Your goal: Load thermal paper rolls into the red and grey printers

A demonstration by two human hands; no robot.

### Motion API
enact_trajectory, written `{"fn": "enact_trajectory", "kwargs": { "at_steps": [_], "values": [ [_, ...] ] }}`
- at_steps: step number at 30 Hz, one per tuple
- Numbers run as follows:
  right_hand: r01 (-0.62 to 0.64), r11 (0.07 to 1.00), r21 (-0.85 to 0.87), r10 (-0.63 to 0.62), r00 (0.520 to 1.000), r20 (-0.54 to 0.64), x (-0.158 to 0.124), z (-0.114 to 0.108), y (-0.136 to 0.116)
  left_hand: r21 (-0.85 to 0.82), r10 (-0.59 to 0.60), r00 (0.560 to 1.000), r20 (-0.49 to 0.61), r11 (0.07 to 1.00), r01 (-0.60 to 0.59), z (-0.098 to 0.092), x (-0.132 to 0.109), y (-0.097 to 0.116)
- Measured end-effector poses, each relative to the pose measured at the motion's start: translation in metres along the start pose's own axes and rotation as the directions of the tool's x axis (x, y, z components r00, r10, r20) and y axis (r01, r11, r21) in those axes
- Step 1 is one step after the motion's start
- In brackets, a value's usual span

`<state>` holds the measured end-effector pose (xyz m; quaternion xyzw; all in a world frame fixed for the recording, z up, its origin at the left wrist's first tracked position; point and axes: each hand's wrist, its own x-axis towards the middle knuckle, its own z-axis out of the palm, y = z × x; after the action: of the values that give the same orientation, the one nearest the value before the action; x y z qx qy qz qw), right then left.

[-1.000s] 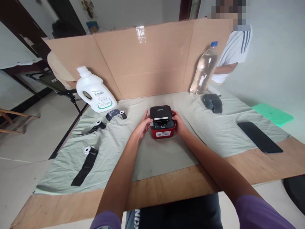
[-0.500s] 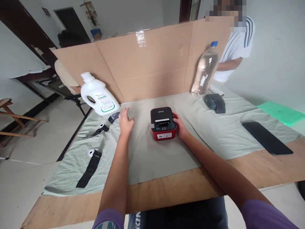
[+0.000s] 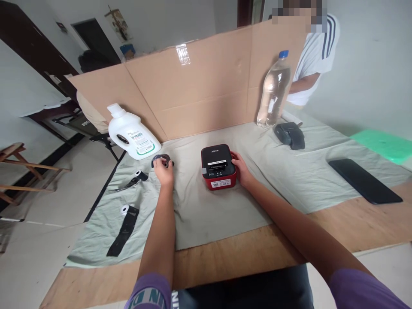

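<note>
A small red and black label printer (image 3: pixel 219 165) stands in the middle of the cloth. My right hand (image 3: pixel 242 171) is curled against the printer's right side, gripping it there. Further left, my left hand (image 3: pixel 164 172) is closed on a dark roll (image 3: pixel 157 159) in front of the white jug; my fingers hide part of that roll. Closer to me on the left lie two more white-cored rolls with black strips: one (image 3: pixel 140 175) with its strip trailing left, and another (image 3: pixel 125 227) with its strip unrolled toward me.
A white detergent jug (image 3: pixel 133 135) leans at the back left by a cardboard screen (image 3: pixel 199 90). Toward the back right are a water bottle (image 3: pixel 273 92), a dark strapped device (image 3: pixel 289 135) and a black phone (image 3: pixel 365 180). Another person (image 3: pixel 317 60) is behind the screen.
My left hand has gone from spread fingers beside the dark roll to closing on it. My right hand stays at the printer. The view has shifted slightly.
</note>
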<state>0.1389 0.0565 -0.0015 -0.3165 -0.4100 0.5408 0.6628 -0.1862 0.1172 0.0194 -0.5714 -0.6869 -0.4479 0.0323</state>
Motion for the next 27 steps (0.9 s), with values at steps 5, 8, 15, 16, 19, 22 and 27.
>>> {"fn": "enact_trajectory", "kwargs": {
  "at_steps": [5, 8, 15, 16, 19, 22, 27],
  "values": [
    [0.022, 1.000, -0.018, -0.022, 1.000, 0.013, 0.000, -0.001, 0.000, -0.034, -0.003, 1.000, -0.021, 0.999, 0.002, -0.023, -0.007, 0.006],
    [0.024, 1.000, -0.014, -0.024, 1.000, 0.020, 0.000, -0.001, 0.001, -0.038, 0.075, 0.990, 0.117, 0.997, -0.071, -0.047, -0.015, 0.014],
    [-0.001, 1.000, -0.004, 0.001, 1.000, 0.008, 0.001, -0.003, 0.003, 0.182, 0.129, 0.943, 0.306, 0.965, -0.191, -0.106, -0.040, 0.017],
    [-0.003, 1.000, -0.003, 0.003, 1.000, 0.005, 0.001, -0.004, 0.003, 0.214, 0.122, 0.932, 0.341, 0.956, -0.203, -0.112, -0.043, 0.014],
    [-0.002, 1.000, -0.001, 0.002, 1.000, 0.005, 0.002, -0.004, 0.004, 0.303, 0.074, 0.892, 0.446, 0.925, -0.228, -0.122, -0.048, 0.001],
    [-0.001, 1.000, -0.010, 0.001, 1.000, 0.010, 0.003, -0.002, 0.004, 0.391, 0.014, 0.872, 0.489, 0.890, -0.233, -0.122, -0.050, -0.003],
    [-0.001, 0.992, -0.128, 0.001, 1.000, 0.001, -0.012, -0.004, -0.008, 0.267, 0.118, 0.951, 0.285, 0.943, -0.197, -0.105, -0.066, 0.049]
  ]
}}
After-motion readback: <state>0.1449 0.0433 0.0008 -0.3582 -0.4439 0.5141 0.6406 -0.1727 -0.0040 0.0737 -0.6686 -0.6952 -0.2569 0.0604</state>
